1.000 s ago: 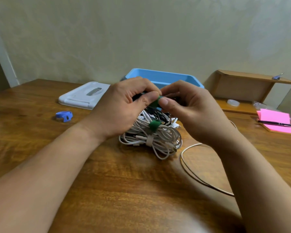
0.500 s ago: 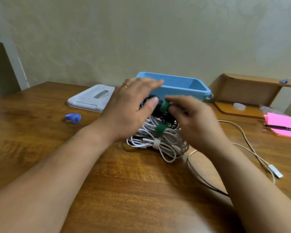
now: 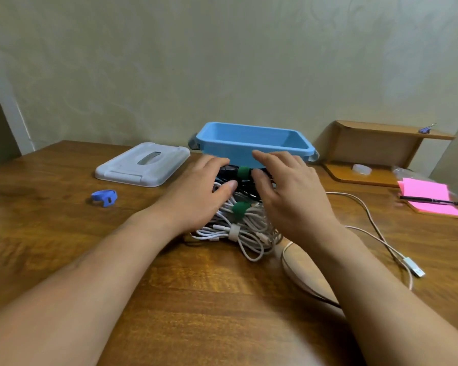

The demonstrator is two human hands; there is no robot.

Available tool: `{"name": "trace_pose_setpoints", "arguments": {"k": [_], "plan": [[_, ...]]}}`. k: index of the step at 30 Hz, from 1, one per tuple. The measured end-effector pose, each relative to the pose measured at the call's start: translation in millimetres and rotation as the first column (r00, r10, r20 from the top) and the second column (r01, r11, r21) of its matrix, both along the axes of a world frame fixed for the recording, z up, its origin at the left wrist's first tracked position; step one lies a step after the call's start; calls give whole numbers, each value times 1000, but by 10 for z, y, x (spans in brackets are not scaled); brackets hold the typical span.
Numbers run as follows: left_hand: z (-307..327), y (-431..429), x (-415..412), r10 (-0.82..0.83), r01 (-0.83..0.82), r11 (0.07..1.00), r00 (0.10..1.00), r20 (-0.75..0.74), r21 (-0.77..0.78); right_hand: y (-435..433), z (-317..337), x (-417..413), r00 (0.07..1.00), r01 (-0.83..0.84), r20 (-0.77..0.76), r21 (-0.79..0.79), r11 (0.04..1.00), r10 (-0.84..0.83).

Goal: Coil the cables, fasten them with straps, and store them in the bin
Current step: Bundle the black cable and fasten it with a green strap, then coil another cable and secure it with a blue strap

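At the far right of the frame my black pen (image 3: pixel 431 201) lies across a pink sticky-note pad (image 3: pixel 423 190) on the brown wooden bench (image 3: pixel 196 299). Behind them, a small wooden shelf (image 3: pixel 376 146) carries a purple binder clip (image 3: pixel 426 129) on top.

Glossy varnished wood, dark-grained, for the table (image 3: pixel 222 313). Smooth matt blue plastic for the bin (image 3: pixel 236 154). Left of the bin, a white plastic lid (image 3: pixel 122 170) with slight sheen. In front of the bin, smooth white plastic-sheathed cables (image 3: pixel 251 233) bound by matt, cloth-like green straps (image 3: pixel 240 207). Right of the bin, pale matt wooden shelf (image 3: pixel 376 146) and matt pink paper notes (image 3: pixel 428 191).
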State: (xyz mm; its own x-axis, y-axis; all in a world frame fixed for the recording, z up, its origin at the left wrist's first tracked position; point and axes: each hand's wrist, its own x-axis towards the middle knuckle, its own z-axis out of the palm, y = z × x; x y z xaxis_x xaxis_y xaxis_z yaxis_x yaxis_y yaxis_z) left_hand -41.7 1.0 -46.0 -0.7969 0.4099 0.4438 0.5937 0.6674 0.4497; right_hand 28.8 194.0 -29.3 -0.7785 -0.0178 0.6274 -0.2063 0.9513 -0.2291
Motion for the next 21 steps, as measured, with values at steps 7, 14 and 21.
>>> {"name": "trace_pose_setpoints", "arguments": {"k": [7, 14, 21], "plan": [[8, 60, 4, 45, -43, 998, 998, -40, 48, -63, -56, -60, 949, -64, 314, 174, 983, 6], [-110, -34, -37, -56, 56, 994, 998, 2, -97, -17, -122, -90, 920, -121, 374, -4, 993, 114], [68, 10, 176, 66, -9, 981, 954, -292, 194, 203, 171, 130, 976, 5, 208, -293, 956, 59]]}}
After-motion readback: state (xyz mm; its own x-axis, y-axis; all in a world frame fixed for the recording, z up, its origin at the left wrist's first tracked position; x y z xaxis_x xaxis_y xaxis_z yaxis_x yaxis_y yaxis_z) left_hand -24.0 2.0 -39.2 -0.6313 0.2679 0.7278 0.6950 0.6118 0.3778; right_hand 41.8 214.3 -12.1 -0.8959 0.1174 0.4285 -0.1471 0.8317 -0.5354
